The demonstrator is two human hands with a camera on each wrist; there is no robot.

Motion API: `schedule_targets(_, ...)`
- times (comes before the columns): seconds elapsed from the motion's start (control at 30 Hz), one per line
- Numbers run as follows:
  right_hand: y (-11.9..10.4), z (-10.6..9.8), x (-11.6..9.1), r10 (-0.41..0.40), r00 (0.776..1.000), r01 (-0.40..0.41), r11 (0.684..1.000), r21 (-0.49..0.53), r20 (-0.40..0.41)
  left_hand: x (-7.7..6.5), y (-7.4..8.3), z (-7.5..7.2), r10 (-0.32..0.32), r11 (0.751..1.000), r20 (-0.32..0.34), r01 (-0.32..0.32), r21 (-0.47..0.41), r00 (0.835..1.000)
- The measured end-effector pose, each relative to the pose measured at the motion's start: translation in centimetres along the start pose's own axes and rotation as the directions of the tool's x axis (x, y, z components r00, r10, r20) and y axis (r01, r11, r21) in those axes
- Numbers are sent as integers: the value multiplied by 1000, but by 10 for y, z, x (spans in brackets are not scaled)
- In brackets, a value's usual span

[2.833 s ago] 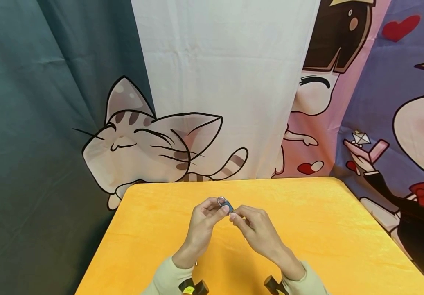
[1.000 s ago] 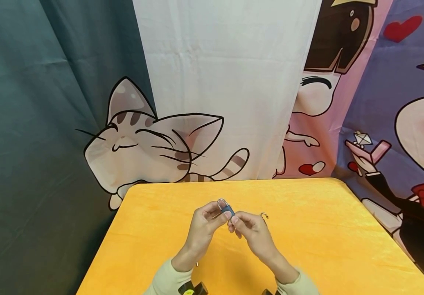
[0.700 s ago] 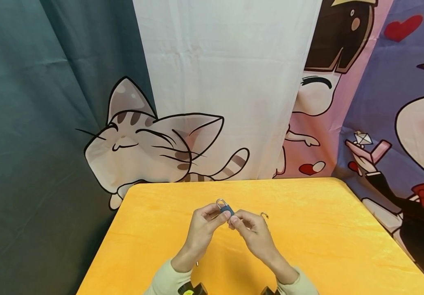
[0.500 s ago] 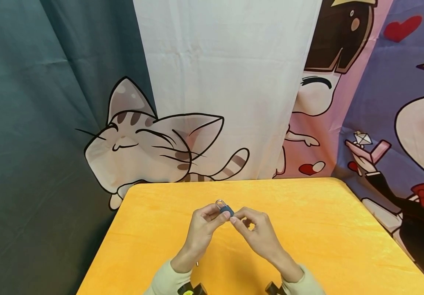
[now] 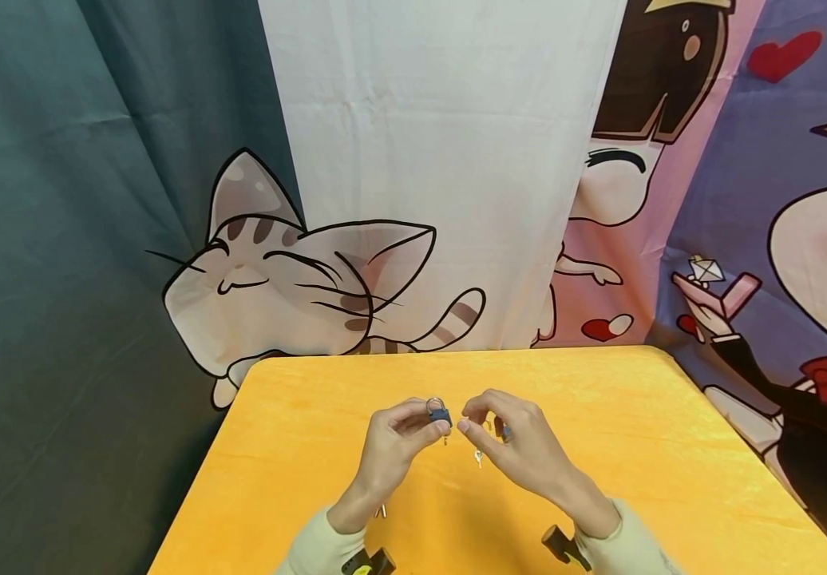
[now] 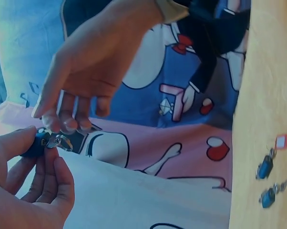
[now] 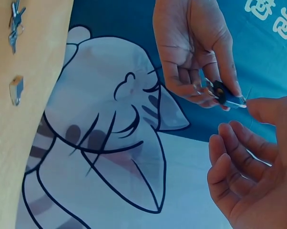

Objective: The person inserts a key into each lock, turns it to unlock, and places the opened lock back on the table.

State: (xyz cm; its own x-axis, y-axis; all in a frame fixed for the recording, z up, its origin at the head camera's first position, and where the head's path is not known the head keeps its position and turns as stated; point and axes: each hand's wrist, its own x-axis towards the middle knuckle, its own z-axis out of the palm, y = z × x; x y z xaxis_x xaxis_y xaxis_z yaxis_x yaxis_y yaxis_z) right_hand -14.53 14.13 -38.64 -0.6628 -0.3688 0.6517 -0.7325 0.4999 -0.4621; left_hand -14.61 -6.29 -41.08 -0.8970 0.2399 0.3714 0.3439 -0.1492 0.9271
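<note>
A blue padlock (image 5: 439, 416) with a silver shackle is pinched between thumb and fingers of my left hand (image 5: 393, 439), held above the yellow table. From the lock's lower end a small key (image 5: 445, 440) sticks out. The left wrist view shows metal rings (image 6: 63, 142) at that end of the padlock (image 6: 35, 147). My right hand (image 5: 517, 431) hovers just to the right, its fingers loosely bent and nothing gripped. In the right wrist view, the thumb of the right hand (image 7: 258, 162) is right by the padlock (image 7: 223, 94).
Two blue padlocks (image 6: 265, 168) with keys lie on the table in the left wrist view, near a red-edged tag (image 6: 282, 141). The right wrist view has loose keys (image 7: 15, 26) and another padlock (image 7: 16, 90). A cartoon curtain (image 5: 421, 160) stands behind the yellow tabletop (image 5: 298, 415).
My right hand has let go at the padlock's lower end and moved right, its fingers spreading. In my left hand the padlock has turned more upright, and its key now shows.
</note>
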Motion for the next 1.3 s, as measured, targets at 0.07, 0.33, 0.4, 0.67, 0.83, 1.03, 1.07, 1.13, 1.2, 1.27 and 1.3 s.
schedule_targets(0.07, -1, -1, 1, -33, 999, 33, 999, -20, 5, 0, -2, -1, 33, 997, -13, -32, 70, 999)
schedule_targets(0.33, -1, -6, 6, -204, 977, 211, 960, -183, 56, -3, -9, -6, 250, 889, 1, -230, 396, 968)
schedule_targets(0.4, -2, -6, 8, -251, 965, 263, 936, -235, 78, -4, -10, -8, 314, 834, 18, -285, 472, 949)
schedule_targets(0.67, -4, -2, 12, -319, 935, 354, 850, -389, 153, -6, -20, -13, 466, 654, 124, -435, 619, 876)
schedule_targets(0.83, -1, 2, 12, -373, 909, 417, 787, -455, 187, -8, -20, -15, 469, 525, 198, -452, 721, 861)
schedule_targets(1.03, 5, 6, 9, -403, 885, 466, 752, -466, 234, -11, -20, -15, 456, 401, 261, -458, 793, 851)
schedule_targets(1.07, 6, 6, 8, -402, 884, 467, 752, -465, 238, -11, -20, -16, 454, 390, 269, -461, 797, 849)
schedule_targets(1.13, 6, 7, 7, -399, 883, 469, 749, -468, 247, -11, -20, -16, 449, 378, 280, -464, 801, 849)
schedule_targets(1.2, 6, 8, 6, -396, 883, 470, 748, -468, 253, -11, -21, -16, 450, 364, 292, -472, 803, 844)
schedule_targets(1.27, 7, 9, 5, -393, 882, 470, 746, -472, 259, -11, -21, -15, 454, 351, 304, -482, 803, 837)
schedule_targets(1.3, 7, 9, 4, -393, 882, 472, 745, -471, 261, -11, -21, -15, 456, 346, 310, -487, 802, 834)
